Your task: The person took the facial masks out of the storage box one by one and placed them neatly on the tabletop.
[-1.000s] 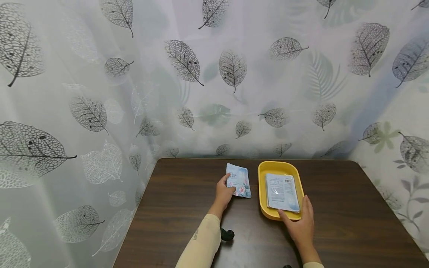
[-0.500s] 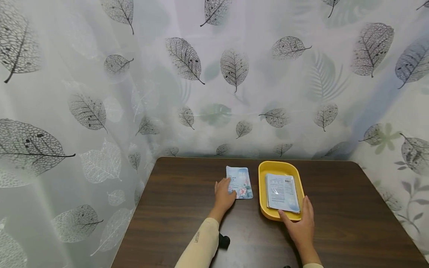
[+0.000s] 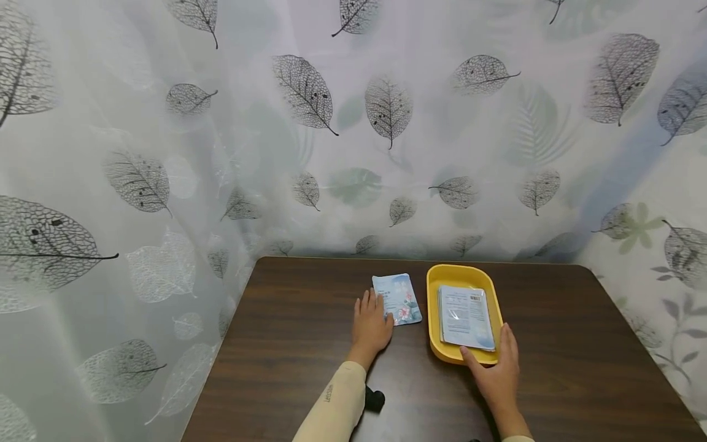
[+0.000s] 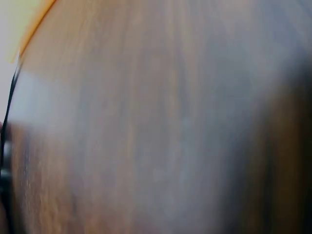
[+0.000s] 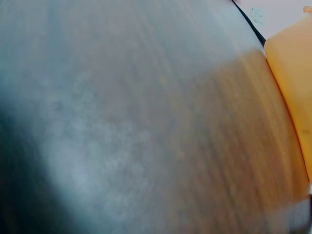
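Note:
A light-blue sheet mask packet (image 3: 402,296) with pink flowers lies on the dark wood table, left of a yellow tray (image 3: 432,307). My left hand (image 3: 371,325) rests with its fingers extended at the packet's left edge, its thumb near the lower left corner. Inside the tray is a small stack of similar packets (image 3: 466,316), the top one showing its printed back and barcode. At the tray's near right corner my right hand (image 3: 497,371) holds it, thumb at the front rim and fingers along the right side. Both wrist views show mainly blurred table surface.
The brown table (image 3: 298,344) ends at a leaf-patterned curtain (image 3: 353,141) behind it and at the sides. A small black object (image 3: 375,400) shows beside the left forearm.
The packet has come to lie on the table, turned slightly, as my left hand loosened its pinch and flattened at the left edge. My right hand and the tray have stayed in place.

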`<state>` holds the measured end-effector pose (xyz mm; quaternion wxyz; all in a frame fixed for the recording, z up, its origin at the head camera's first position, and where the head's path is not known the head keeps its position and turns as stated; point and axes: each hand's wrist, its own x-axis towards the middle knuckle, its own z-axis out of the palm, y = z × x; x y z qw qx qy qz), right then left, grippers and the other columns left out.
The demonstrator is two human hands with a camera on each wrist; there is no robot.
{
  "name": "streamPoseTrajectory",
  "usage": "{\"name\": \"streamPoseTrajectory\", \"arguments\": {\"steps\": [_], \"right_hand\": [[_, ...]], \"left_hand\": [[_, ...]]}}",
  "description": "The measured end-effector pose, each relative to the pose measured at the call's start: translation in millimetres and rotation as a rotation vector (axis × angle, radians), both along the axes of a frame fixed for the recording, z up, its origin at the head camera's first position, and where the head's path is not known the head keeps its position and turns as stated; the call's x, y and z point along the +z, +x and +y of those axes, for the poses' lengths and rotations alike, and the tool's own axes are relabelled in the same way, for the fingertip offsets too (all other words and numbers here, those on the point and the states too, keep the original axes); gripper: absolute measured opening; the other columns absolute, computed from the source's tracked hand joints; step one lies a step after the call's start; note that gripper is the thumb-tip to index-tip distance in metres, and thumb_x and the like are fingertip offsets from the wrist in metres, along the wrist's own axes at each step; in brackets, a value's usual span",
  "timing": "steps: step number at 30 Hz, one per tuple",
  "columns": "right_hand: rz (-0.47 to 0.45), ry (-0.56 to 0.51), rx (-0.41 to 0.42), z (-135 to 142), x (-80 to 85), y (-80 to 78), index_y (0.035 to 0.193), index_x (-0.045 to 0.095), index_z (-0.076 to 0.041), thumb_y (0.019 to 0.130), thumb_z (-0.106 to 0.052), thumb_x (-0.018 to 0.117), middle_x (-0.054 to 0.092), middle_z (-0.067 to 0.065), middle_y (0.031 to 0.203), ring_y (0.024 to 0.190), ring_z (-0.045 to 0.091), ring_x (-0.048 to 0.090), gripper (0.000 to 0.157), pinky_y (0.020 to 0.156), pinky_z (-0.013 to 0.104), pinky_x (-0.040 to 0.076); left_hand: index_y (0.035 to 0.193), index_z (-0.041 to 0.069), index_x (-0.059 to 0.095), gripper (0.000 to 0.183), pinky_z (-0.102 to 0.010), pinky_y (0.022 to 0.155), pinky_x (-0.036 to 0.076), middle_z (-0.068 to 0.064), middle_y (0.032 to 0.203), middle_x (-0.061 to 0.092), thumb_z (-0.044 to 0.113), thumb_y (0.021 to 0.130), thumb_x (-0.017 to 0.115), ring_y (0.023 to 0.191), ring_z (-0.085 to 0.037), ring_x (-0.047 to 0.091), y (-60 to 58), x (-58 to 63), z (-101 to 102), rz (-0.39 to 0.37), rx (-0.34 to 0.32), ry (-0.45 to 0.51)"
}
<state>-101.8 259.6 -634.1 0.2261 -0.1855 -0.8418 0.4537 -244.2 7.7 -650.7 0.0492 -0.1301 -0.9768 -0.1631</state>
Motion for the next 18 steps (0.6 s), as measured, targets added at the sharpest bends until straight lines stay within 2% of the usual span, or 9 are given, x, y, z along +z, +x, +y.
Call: {"name": "streamPoseTrajectory", "arguments": {"steps": [6,12,18], "right_hand": [[-0.025,0.000,-0.001,-0.3,2.0,1.2,0.164,0.018,-0.010,0.078,-0.030,0.087,0.022,0.019,0.169,0.154,0.042,0.023,0.112,0.126,0.059,0.019],[-0.028,-0.001,-0.002,-0.6,2.4,2.8,0.164,0.019,-0.010,0.077,-0.030,0.088,0.022,0.019,0.169,0.154,0.042,0.023,0.113,0.125,0.059,0.019],[-0.039,0.002,-0.003,-0.9,4.5,0.2,0.164,0.019,-0.009,0.078,-0.031,0.087,0.022,0.018,0.169,0.154,0.042,0.023,0.112,0.124,0.061,0.020]], "left_hand": [[0.156,0.011,0.042,0.061,-0.054,0.125,0.025,-0.014,0.168,0.030,0.044,0.105,0.044,0.155,-0.032,0.029,2.7,-1.1,5.0,0.020,0.018,-0.092],[0.158,0.012,0.039,0.062,-0.054,0.125,0.025,-0.012,0.169,0.028,0.046,0.106,0.041,0.156,-0.030,0.027,4.2,-2.0,6.6,0.011,0.015,-0.117],[0.158,0.013,0.040,0.062,-0.053,0.126,0.024,-0.012,0.168,0.029,0.046,0.106,0.041,0.156,-0.030,0.027,2.5,-2.3,6.3,0.016,0.023,-0.102]]}}
